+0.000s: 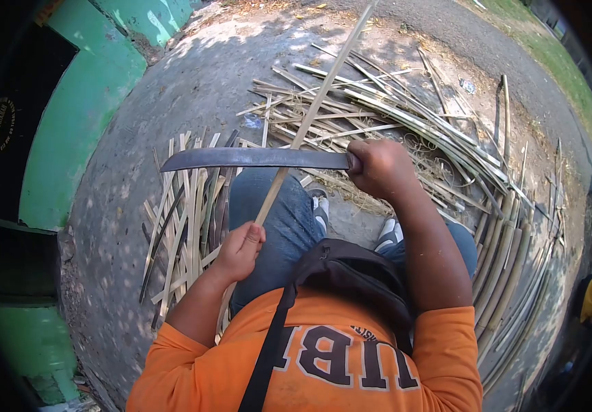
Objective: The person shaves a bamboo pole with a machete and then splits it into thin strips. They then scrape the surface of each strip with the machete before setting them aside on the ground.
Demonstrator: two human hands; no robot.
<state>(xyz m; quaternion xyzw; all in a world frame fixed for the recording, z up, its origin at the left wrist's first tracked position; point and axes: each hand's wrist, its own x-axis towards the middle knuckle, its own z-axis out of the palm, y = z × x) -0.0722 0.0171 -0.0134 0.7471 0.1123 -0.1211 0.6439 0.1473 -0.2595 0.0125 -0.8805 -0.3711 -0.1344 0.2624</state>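
Observation:
My right hand (382,168) is wrapped round the handle of a machete (254,158). Its long, dark, slightly curved blade points left and lies across a pale bamboo strip (322,91), with the strip passing behind the blade. Lower down, my left hand (239,251) grips that same strip, thumb uppermost. The strip slants from below my left hand up past the top of the view. Beneath the blade is my jeans-covered knee (268,199).
A heap of split bamboo strips and curled shavings (419,147) lies ahead on the concrete. More cut strips (189,226) are piled by my left leg. Bamboo poles (505,275) lie at the right. A green wall (79,130) stands at the left. A black bag (351,275) rests on my lap.

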